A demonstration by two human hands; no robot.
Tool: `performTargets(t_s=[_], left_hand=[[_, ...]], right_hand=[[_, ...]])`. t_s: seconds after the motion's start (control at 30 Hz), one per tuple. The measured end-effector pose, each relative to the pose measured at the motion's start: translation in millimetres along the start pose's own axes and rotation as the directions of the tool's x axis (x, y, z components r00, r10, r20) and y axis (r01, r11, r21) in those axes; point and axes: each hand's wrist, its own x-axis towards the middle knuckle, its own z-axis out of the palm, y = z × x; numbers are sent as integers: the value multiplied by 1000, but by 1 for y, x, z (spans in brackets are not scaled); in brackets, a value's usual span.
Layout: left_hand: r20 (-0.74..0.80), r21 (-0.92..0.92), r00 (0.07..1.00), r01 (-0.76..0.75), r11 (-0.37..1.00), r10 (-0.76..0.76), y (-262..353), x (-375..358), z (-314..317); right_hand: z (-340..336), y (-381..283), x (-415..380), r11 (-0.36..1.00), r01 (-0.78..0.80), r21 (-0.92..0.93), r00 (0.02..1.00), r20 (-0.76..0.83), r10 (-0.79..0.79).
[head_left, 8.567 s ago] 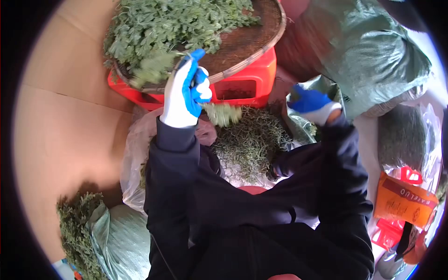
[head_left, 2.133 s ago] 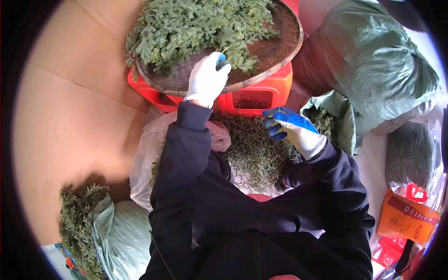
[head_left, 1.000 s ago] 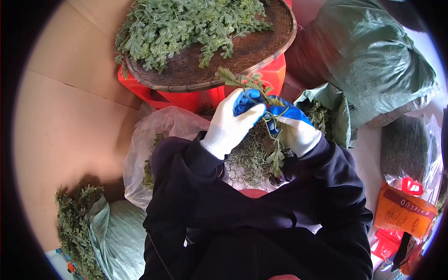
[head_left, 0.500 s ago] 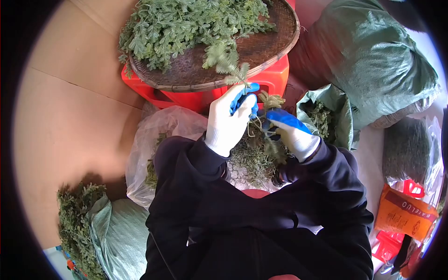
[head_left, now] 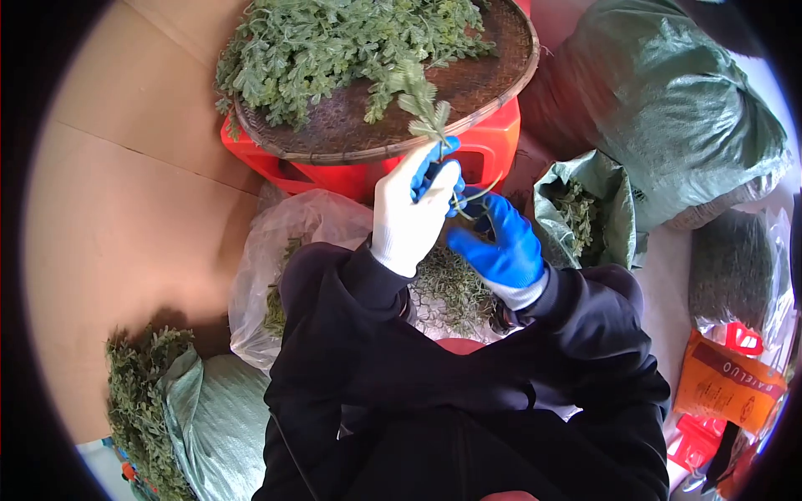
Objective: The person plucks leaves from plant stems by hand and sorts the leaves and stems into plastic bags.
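My left hand (head_left: 418, 200), in a white and blue glove, is closed round the stem of a leafy green sprig (head_left: 424, 108), whose fronds point up over the rim of the round woven tray (head_left: 334, 140). Thin pale stem ends stick out to the right below the fist. Close beside them is my right hand (head_left: 499, 242), its blue palm side showing, with thumb and fingers apart and curved round the stem ends. Nothing is visibly gripped in it. Below the hands, loose sprigs (head_left: 455, 292) lie between the legs.
A green pile (head_left: 334, 50) covers much of the tray, which rests on a red stool (head_left: 493, 138). Clear plastic bag (head_left: 259, 267) stands left; an open green sack (head_left: 618, 209) and a big full sack (head_left: 685, 117) stand right. Another sack (head_left: 221, 417) with foliage is lower left.
My right hand has turned over and opened, and the brownish sprig that was by it no longer shows there. My left hand still holds its sprig, almost unmoved.
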Motion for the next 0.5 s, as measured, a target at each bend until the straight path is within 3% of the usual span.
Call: performTargets(t_s=[0.1, 0.2, 0.23, 0.33, 0.37, 0.47, 0.5], left_hand=[[43, 101, 999, -31, 994, 27, -1, 0, -3], [-19, 125, 999, -43, 991, 46, 3, 4, -9], [-32, 110, 997, -63, 992, 67, 1, 6, -12], [-28, 48, 995, -97, 994, 99, -1, 6, -13], [-22, 12, 996, -87, 996, 88, -3, 8, -15], [22, -125, 1000, -2, 992, 5, 3, 11, -19], [74, -188, 997, 44, 981, -31, 2, 13, -22]], right_hand=[[4, 15, 2, 912, -239, 334, 970, 46, 238], [-8, 7, 5, 959, -203, 196, 975, 130, 180], [-17, -3, 8, 967, -228, 113, 953, 228, 197], [-36, -3, 19, 810, -567, 149, 733, 539, 415], [-45, -8, 24, 780, -590, 210, 691, 631, 353], [-62, -4, 31, 729, -560, 394, 734, 644, 216], [-69, -6, 35, 691, -594, 412, 707, 678, 203]])
